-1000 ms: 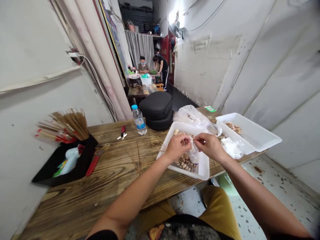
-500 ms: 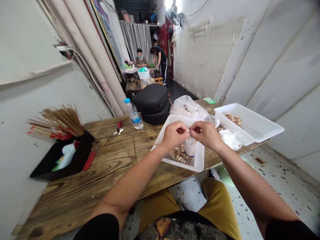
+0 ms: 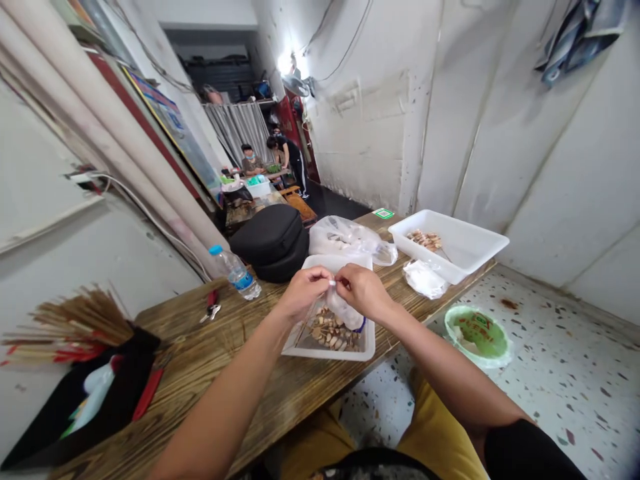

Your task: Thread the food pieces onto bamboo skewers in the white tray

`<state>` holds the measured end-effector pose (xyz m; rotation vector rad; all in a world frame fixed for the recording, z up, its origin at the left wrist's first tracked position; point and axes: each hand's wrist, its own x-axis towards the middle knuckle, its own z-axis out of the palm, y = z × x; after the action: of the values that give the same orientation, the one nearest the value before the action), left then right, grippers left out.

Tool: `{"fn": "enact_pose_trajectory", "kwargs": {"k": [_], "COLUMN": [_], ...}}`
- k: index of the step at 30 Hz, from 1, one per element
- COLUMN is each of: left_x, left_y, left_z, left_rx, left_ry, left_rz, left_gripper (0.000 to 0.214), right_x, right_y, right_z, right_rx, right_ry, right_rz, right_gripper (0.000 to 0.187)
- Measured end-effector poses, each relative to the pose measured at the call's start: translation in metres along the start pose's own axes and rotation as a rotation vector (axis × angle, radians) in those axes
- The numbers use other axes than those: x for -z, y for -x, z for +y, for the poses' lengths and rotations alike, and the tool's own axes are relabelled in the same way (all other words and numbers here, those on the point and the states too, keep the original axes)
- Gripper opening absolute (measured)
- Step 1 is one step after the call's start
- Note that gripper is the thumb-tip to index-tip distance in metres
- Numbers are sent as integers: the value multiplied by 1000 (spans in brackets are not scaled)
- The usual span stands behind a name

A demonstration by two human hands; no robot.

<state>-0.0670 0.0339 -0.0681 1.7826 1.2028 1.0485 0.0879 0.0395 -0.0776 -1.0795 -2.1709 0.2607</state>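
Both hands meet over a white plastic tray point(image 3: 369, 343) on the wooden table. My left hand point(image 3: 307, 290) pinches the gathered neck of a small clear plastic bag point(image 3: 345, 312). Close beside it, my right hand point(image 3: 363, 288) pinches the same neck, fingertips almost touching the left ones. Pale contents, too blurred to name, fill the bag, which hangs down into the tray. Brownish sliced pieces on thin sticks point(image 3: 333, 333) lie below it in the tray.
Behind the tray sit a larger plastic bag point(image 3: 345, 237) and a black case point(image 3: 273, 243). A water bottle point(image 3: 237, 273), keys point(image 3: 212, 308) and a black box with sticks point(image 3: 110, 380) are left. Right are a second tray point(image 3: 465, 240) and a lined bin point(image 3: 477, 337). Two people point(image 3: 290, 157) work far back.
The view has turned to the right, bringing the green bin into sight. Both hands still pinch the bag's neck over the tray.
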Motion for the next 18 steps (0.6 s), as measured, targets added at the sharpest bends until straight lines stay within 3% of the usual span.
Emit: {"fn": "enact_pose_trajectory", "kwargs": {"k": [2, 4, 8, 10, 11, 13, 16, 18], "left_x": [0, 1, 4, 8, 10, 15, 22, 23], "left_y": [0, 2, 12, 18, 19, 20, 14, 7], "left_z": [-6, -4, 17, 31, 36, 43, 47, 46], "left_rx": [61, 89, -13, -89, -102, -61, 95, 188], "left_ry": [198, 161, -499, -624, -549, -187, 465, 713], "left_rz": [-41, -70, -28, -72, -105, -137, -4, 93], "left_gripper": [10, 14, 28, 27, 27, 30, 31, 31], "right_x": [1, 0, -6, -9, -10, -11, -10, -15], "right_y": [2, 5, 9, 9, 9, 9, 11, 15], "right_z": [0, 0, -3, -5, -6, -6, -3, 1], "right_rx": [1, 12, 30, 47, 54, 48, 83, 179], "right_ry": [-17, -20, 3, -16, -35, -84, -235, -366], "right_rz": [17, 0, -46, -43, -32, 11, 46, -23], "right_gripper": [9, 8, 7, 6, 5, 7, 16, 28]}}
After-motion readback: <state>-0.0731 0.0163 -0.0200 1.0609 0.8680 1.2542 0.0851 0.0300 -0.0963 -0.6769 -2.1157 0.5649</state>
